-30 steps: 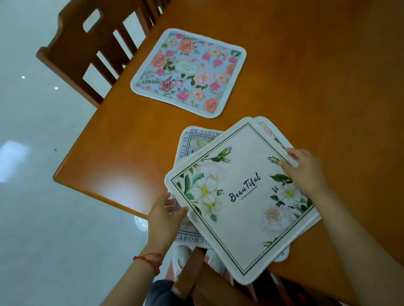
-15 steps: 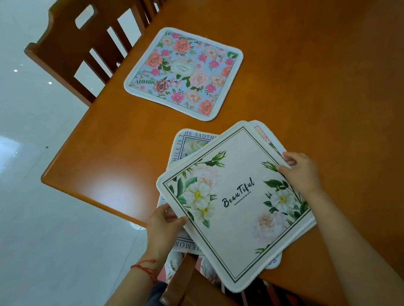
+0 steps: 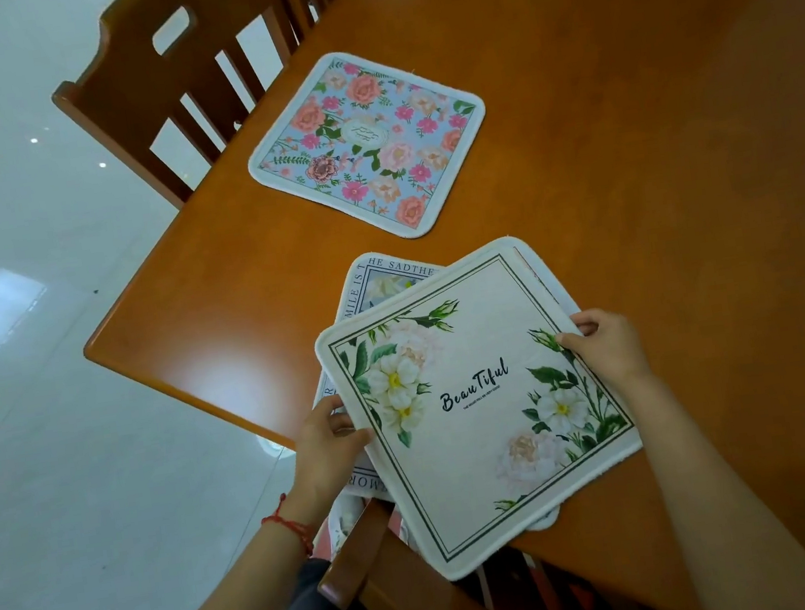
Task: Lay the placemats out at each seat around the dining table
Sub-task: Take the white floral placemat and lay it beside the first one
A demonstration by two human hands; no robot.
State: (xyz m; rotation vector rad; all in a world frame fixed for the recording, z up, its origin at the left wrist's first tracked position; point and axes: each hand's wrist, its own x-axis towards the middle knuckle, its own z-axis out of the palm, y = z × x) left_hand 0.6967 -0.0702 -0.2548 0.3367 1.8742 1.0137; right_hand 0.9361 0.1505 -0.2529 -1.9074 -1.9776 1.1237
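Note:
A blue placemat with pink flowers point(image 3: 370, 144) lies flat on the wooden table point(image 3: 624, 129), in front of the chair at the left side. Closer to me, a fanned stack of placemats hangs over the table's near edge. Its top one is the cream "Beautiful" placemat point(image 3: 477, 408) with white flowers; a mat with printed lettering point(image 3: 386, 276) pokes out beneath. My left hand point(image 3: 324, 445) grips the stack's left edge. My right hand point(image 3: 602, 344) pinches the right edge, thumb on top.
A wooden chair point(image 3: 167, 84) stands at the table's left side, behind the blue mat. Another chair's back point(image 3: 410, 593) is right below me, under the stack. Pale glossy floor point(image 3: 42, 407) lies to the left. The table's right half shows bare wood.
The stack has shifted slightly and squared up between my hands, the lower mats showing less on the right. My view has tilted a little. The blue mat has not moved.

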